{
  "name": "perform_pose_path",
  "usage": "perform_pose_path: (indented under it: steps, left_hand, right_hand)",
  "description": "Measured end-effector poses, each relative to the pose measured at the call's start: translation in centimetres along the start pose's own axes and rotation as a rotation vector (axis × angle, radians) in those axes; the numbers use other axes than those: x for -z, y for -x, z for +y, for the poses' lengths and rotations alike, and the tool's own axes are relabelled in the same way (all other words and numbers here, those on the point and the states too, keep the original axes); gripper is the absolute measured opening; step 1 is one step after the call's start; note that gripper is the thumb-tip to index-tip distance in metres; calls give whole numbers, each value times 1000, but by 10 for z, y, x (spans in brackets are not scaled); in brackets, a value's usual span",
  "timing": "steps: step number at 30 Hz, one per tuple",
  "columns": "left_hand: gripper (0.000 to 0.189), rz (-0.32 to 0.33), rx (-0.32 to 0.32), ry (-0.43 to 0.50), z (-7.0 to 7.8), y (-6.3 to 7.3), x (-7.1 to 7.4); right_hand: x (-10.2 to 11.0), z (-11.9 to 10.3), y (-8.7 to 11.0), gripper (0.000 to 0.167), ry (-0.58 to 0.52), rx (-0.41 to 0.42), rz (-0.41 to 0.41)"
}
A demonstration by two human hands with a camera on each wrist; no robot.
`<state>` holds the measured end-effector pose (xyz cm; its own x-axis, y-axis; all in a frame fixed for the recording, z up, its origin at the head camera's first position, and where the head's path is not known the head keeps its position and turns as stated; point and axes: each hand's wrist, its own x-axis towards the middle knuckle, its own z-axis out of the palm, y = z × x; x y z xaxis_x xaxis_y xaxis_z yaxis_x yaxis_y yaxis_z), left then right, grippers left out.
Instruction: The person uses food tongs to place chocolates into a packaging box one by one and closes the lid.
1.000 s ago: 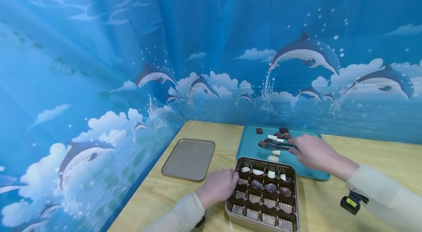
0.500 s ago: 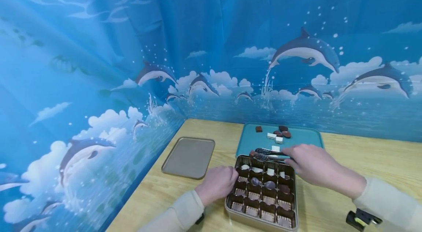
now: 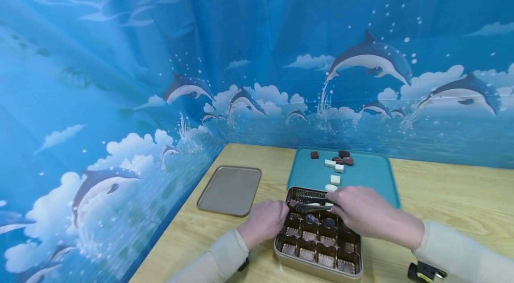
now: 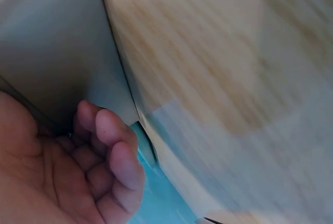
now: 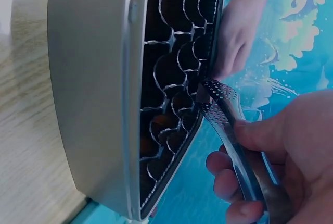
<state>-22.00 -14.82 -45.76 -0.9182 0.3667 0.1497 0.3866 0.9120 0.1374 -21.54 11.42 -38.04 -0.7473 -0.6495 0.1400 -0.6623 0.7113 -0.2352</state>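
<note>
My right hand (image 3: 367,212) holds metal tongs with perforated tips (image 5: 232,146) over the back row of a metal box (image 3: 320,268) lined with a brown divided insert. Between the tong tips is a small brown chocolate piece (image 3: 292,203), at the back left compartment. White pieces in the back row are partly hidden by the tongs and hand. Dark round chocolates (image 3: 328,222) sit one row nearer. My left hand (image 3: 264,224) grips the box at its left rim; in the left wrist view its curled fingers (image 4: 125,164) lie by the box's wall.
Behind the box lies a teal tray (image 3: 373,171) with white pieces (image 3: 335,180), several dark oval chocolates (image 3: 344,154) and a brown square (image 3: 314,155). A flat grey-brown lid-like tray (image 3: 230,190) lies left on the wooden table (image 3: 267,156). A dolphin-print curtain (image 3: 249,51) stands behind.
My right hand has brought the tongs and brown chocolate from over the teal tray toward me and left, to the box's back left compartment. The left hand stays at the rim.
</note>
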Motion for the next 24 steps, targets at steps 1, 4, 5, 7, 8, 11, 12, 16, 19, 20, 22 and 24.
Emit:
perform_pose_path:
  steps: [1,4,5,7,8,11,12,16,19,20,22,24]
  left_hand:
    - [43,7,0,-9,0,0,0]
    - [42,26,-1,-32,0,0,0]
    - [42,28,-1,-33,1,0,0]
    - [42,23,1,-24,1,0,0]
    - [41,20,-1,-19,1,0,0]
    - [42,-4,8,1,3,-2,0]
    - [42,-12,12,8,3,-3,0]
    - [44,-33,21,15,4,-4,1]
    - [45,-49,39,37,3,-3,5]
    - [46,-57,47,47,2,-2,7]
    - [48,-76,67,73,2,0,10]
    - [47,-97,78,87,1,2,13]
  right_hand:
    - [-1,0,-1,13,-4,4,-1]
    - [-4,0,-3,14,-11,11,-4]
    - [-5,0,-3,19,-11,11,-4]
    - [-6,0,-3,26,-12,7,-5]
    - [-6,1,-3,27,-14,5,-6]
    - [-5,3,-1,35,-29,-15,-14]
    - [-4,4,0,37,-33,-24,-16]
    - [4,11,5,44,-62,-70,-14]
    - [9,19,9,43,-65,-96,8]
    - [10,23,10,44,-66,-110,12]
    - [13,30,12,45,-66,-133,18]
    - [16,38,14,46,-58,-154,20]
